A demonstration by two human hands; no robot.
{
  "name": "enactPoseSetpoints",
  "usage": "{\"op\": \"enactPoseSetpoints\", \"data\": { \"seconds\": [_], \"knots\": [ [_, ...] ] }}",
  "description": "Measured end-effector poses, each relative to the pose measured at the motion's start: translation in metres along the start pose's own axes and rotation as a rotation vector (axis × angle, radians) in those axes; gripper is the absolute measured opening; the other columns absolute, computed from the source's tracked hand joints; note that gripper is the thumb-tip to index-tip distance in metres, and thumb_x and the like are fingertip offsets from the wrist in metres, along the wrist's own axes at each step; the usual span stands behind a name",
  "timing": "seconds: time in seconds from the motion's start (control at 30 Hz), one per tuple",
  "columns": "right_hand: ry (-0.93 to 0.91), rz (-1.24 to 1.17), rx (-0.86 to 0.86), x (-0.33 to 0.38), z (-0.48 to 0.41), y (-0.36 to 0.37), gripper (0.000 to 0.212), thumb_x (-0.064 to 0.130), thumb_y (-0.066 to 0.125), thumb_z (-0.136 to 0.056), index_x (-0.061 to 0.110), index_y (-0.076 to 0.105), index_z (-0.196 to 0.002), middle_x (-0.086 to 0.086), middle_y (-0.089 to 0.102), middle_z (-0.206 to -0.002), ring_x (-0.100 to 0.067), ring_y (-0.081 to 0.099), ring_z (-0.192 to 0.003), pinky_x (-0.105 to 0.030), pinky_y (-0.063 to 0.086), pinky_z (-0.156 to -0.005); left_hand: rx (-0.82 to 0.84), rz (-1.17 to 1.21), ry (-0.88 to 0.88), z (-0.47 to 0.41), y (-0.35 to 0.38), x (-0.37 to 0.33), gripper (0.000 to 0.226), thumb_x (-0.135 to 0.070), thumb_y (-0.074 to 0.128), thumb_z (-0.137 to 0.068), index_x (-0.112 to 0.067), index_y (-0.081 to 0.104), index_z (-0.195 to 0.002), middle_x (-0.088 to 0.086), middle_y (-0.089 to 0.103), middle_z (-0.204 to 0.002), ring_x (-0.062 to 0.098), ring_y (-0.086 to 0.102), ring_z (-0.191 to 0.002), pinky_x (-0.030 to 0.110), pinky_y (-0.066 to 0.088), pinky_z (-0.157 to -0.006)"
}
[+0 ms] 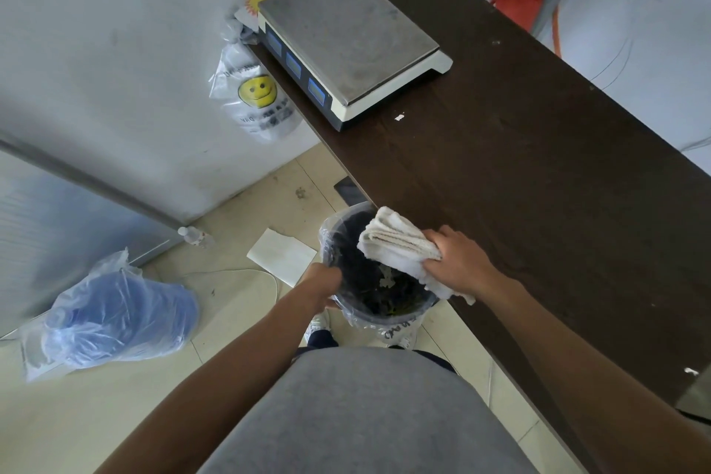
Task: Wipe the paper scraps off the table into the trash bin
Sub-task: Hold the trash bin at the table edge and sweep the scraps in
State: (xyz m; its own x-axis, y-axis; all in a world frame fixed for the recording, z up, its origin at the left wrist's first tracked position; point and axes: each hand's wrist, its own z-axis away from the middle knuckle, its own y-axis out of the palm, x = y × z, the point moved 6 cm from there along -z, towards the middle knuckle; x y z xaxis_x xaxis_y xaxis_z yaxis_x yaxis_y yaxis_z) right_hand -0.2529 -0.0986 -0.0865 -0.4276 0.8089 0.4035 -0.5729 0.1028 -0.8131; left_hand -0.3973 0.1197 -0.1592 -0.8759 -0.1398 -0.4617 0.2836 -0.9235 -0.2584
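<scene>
My right hand [459, 264] grips a folded white cloth [400, 246] at the near left edge of the dark brown table [519, 173]; the cloth hangs over the mouth of the trash bin. My left hand [321, 283] holds the rim of the dark trash bin [369, 281], which is lined with clear plastic and held up against the table edge. White paper scraps [386, 277] lie inside the bin. One small white scrap [399, 117] lies on the table near the scale, and another scrap [691, 371] sits at the near right edge.
A weighing scale [346, 35] stands at the far left of the table. Smiley-face plastic bags [256, 96] hang beside it. On the tiled floor lie a white sheet [281, 254], a small bottle [196, 237] and a blue bundle in clear plastic [115, 316].
</scene>
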Motion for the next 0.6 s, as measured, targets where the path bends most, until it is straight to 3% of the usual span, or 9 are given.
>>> {"op": "enactPoseSetpoints", "data": {
  "seconds": [0.07, 0.2, 0.37, 0.47, 0.6],
  "knots": [
    [-0.051, 0.040, 0.006, -0.003, 0.005, 0.003, 0.049, 0.037, 0.054, -0.086, 0.030, 0.049, -0.135, -0.001, 0.052, -0.107, -0.025, 0.056, -0.097, -0.040, 0.047, -0.082, 0.005, 0.003, -0.003, -0.001, 0.001, 0.000, 0.016, -0.001, 0.051, -0.086, -0.010, 0.065, -0.086, 0.009, 0.068, -0.088, 0.023, 0.070, -0.072, 0.030, 0.057, -0.046],
    [-0.163, 0.189, -0.181, -0.008, 0.011, -0.006, 0.057, 0.031, 0.060, -0.084, 0.028, 0.047, -0.139, 0.000, 0.047, -0.099, -0.022, 0.051, -0.089, -0.034, 0.037, -0.072, 0.018, -0.019, -0.006, -0.003, 0.004, 0.000, 0.016, -0.004, 0.054, -0.087, -0.008, 0.067, -0.095, 0.010, 0.070, -0.093, 0.024, 0.071, -0.079, 0.034, 0.060, -0.051],
    [0.081, 0.187, -0.293, -0.027, 0.003, -0.027, 0.055, 0.032, 0.059, -0.086, 0.022, 0.047, -0.139, -0.007, 0.049, -0.107, -0.027, 0.051, -0.097, -0.040, 0.040, -0.081, 0.033, -0.044, -0.013, 0.001, 0.012, 0.000, 0.015, -0.002, 0.052, -0.090, -0.003, 0.065, -0.097, 0.010, 0.068, -0.090, 0.022, 0.071, -0.071, 0.030, 0.057, -0.047],
    [0.186, 0.021, -0.205, -0.036, 0.001, -0.033, 0.050, 0.036, 0.057, -0.087, 0.027, 0.047, -0.136, -0.002, 0.050, -0.109, -0.026, 0.052, -0.102, -0.041, 0.044, -0.089, 0.044, -0.071, -0.016, 0.002, 0.015, 0.000, 0.019, -0.002, 0.052, -0.092, -0.001, 0.064, -0.107, 0.010, 0.066, -0.093, 0.022, 0.069, -0.071, 0.029, 0.056, -0.044],
    [0.266, -0.532, -0.055, -0.037, 0.006, -0.034, 0.029, 0.033, 0.064, -0.074, 0.038, 0.063, -0.102, 0.012, 0.064, -0.097, -0.010, 0.061, -0.092, -0.029, 0.044, -0.074, 0.054, -0.088, -0.009, 0.002, 0.015, -0.002, 0.020, -0.002, 0.051, -0.093, -0.001, 0.063, -0.109, 0.009, 0.065, -0.094, 0.022, 0.068, -0.075, 0.030, 0.057, -0.046]
  ]
}}
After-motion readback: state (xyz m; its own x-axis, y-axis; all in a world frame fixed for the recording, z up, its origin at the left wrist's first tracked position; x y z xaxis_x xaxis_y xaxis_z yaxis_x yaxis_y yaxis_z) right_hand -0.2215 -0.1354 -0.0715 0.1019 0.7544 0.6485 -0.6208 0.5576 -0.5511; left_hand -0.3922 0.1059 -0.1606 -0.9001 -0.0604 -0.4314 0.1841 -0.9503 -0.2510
